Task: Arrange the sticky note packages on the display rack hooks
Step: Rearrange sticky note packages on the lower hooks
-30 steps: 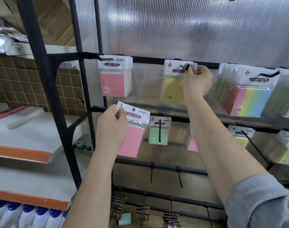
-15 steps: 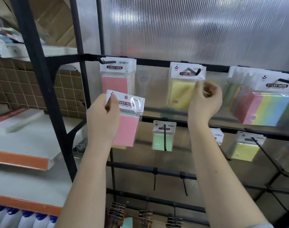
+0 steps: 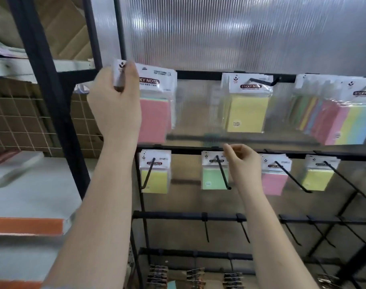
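display rack (image 3: 198, 74) top bar: left hand (image 3: 115, 101) pinches pink sticky note package (image 3: 155, 105) by its header at the bar's left end; right hand (image 3: 243, 163) loosely curled, holding nothing, beside green sticky note package (image 3: 212, 172) on second bar

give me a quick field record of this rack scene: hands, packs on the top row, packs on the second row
left hand: grips pink pack by its header at the top-left hook
right hand: loosely curled, holds nothing, beside green pack
top row: yellow pack, multicolour packs
second row: small yellow pack, small pink pack
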Available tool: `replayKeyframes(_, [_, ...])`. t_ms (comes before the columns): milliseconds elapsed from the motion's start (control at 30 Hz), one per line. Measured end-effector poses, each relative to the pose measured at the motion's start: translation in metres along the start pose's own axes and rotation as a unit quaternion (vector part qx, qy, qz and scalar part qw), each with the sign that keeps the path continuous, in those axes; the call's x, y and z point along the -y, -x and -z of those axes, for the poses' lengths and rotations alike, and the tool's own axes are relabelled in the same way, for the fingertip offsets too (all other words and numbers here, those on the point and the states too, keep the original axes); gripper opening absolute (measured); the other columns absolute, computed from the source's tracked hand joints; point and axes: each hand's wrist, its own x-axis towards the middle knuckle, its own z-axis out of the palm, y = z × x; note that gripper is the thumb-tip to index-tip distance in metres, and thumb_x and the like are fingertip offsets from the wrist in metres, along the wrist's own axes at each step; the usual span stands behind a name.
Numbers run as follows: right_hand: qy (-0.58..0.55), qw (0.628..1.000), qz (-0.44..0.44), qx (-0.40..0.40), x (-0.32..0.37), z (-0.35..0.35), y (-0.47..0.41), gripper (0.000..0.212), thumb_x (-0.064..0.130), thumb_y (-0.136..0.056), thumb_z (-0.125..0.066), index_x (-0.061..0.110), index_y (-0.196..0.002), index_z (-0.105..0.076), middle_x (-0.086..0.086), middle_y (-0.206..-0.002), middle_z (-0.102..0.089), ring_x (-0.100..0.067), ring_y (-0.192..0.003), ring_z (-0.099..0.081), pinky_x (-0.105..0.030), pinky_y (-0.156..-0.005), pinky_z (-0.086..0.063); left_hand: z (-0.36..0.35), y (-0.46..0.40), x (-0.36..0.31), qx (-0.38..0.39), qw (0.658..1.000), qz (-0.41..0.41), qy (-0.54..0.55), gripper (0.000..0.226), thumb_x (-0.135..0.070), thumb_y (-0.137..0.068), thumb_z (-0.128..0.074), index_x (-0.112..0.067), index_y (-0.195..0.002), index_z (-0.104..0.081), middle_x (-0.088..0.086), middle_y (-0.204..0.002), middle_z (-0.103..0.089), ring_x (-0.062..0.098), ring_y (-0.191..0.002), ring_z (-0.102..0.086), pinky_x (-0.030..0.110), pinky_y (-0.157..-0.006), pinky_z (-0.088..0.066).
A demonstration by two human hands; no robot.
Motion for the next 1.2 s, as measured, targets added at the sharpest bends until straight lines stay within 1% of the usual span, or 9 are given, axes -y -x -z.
replayKeyframes(100, [0.005,1.000,-0.025,-0.011,-0.004,0.002,0.005,0.016,0.030,-0.090,-0.061,0.019,-0.080,-0.067,0.005,-0.079,-0.069,-0.013,-0.077,-0.063,-0.032,-0.069,-0.053,-0.004,0.002,-0.001,-0.006,1.000,0.007,0.012,0.030,-0.035,-0.095,-0.050,-0.014,-0.074,-0.048,-0.014,-0.069,-0.051,-0.020,-0.062,-0.054,0.001,-0.054,-0.040])
replayKeyframes(267, [0.009,0.999,-0.035,-0.018,-0.002,0.003,0.011,0.015,0.027,-0.090,-0.060,0.024,-0.076,-0.064,0.007,-0.079,-0.068,-0.012,-0.073,-0.061,-0.039,-0.071,-0.054,-0.002,0.004,0.003,-0.014,0.999,0.017,0.036,0.027,-0.035,-0.095,-0.050,-0.013,-0.079,-0.049,-0.016,-0.071,-0.053,-0.018,-0.066,-0.056,0.002,-0.053,-0.041])
replayKeyframes(433, [0.024,0.999,-0.032,-0.006,-0.003,0.003,0.015,0.010,0.025,-0.090,-0.060,0.021,-0.083,-0.065,0.007,-0.081,-0.068,-0.011,-0.081,-0.063,-0.026,-0.068,-0.050,0.000,0.003,0.006,-0.015,0.999,0.027,0.029,0.031,-0.034,-0.095,-0.049,-0.028,-0.066,-0.041,-0.013,-0.066,-0.051,-0.015,-0.060,-0.054,0.004,-0.052,-0.040])
replayKeyframes(733, [0.030,0.999,-0.038,0.005,-0.009,0.004,0.013,0.011,0.026,-0.091,-0.059,0.019,-0.087,-0.066,0.004,-0.084,-0.068,-0.008,-0.078,-0.061,-0.023,-0.061,-0.047,-0.004,-0.006,0.011,-0.008,1.000,0.023,-0.014,0.034,-0.035,-0.093,-0.049,-0.028,-0.061,-0.039,-0.013,-0.064,-0.048,-0.008,-0.059,-0.052,0.008,-0.053,-0.038])
replayKeyframes(833, [0.033,0.998,-0.054,-0.003,-0.016,0.004,0.008,0.012,0.027,-0.093,-0.057,0.019,-0.093,-0.065,0.003,-0.089,-0.069,-0.010,-0.084,-0.062,-0.027,-0.068,-0.050,-0.009,-0.006,0.020,0.016,0.999,0.038,-0.025,0.039,-0.039,-0.093,-0.049,-0.026,-0.059,-0.035,-0.011,-0.060,-0.041,-0.004,-0.053,-0.043,0.010,-0.052,-0.033])
replayKeyframes(933, [0.043,0.996,-0.080,-0.005,-0.025,0.002,0.001,0.020,0.025,-0.094,-0.054,0.013,-0.107,-0.065,-0.001,-0.098,-0.068,-0.013,-0.088,-0.061,-0.029,-0.071,-0.049,-0.016,-0.008,0.030,0.053,0.996,0.059,-0.040,0.041,-0.045,-0.094,-0.047,-0.024,-0.062,-0.032,-0.010,-0.061,-0.036,-0.001,-0.050,-0.035,0.012,-0.048,-0.032])
replayKeyframes(1067, [0.033,0.992,-0.120,-0.004,-0.034,-0.002,-0.008,0.025,0.019,-0.093,-0.052,0.010,-0.113,-0.064,-0.005,-0.102,-0.068,-0.015,-0.084,-0.058,-0.026,-0.069,-0.043,-0.031,-0.015,0.043,0.076,0.992,0.090,-0.048,0.020,-0.033,-0.095,-0.051,-0.016,-0.084,-0.050,-0.010,-0.069,-0.045,-0.001,-0.055,-0.047,0.009,-0.044,-0.039])
replayKeyframes(1133, [0.037,0.992,-0.125,0.003,-0.036,-0.003,-0.011,0.027,0.019,-0.093,-0.052,0.010,-0.115,-0.063,-0.005,-0.103,-0.067,-0.014,-0.079,-0.057,-0.024,-0.065,-0.042,-0.038,-0.017,0.047,0.081,0.988,0.114,-0.071,0.021,-0.034,-0.095,-0.050,-0.013,-0.092,-0.049,-0.009,-0.069,-0.043,-0.001,-0.056,-0.049,0.020,-0.049,-0.048])
replayKeyframes(1200, [0.041,0.991,-0.126,0.006,-0.039,-0.005,-0.015,0.028,0.019,-0.094,-0.052,0.009,-0.117,-0.062,-0.003,-0.101,-0.066,-0.009,-0.074,-0.055,-0.021,-0.057,-0.040,-0.044,-0.020,0.049,0.079,0.986,0.125,-0.078,0.022,-0.035,-0.095,-0.050,-0.013,-0.091,-0.048,-0.006,-0.072,-0.047,0.013,-0.064,-0.055,0.034,-0.054,-0.051])
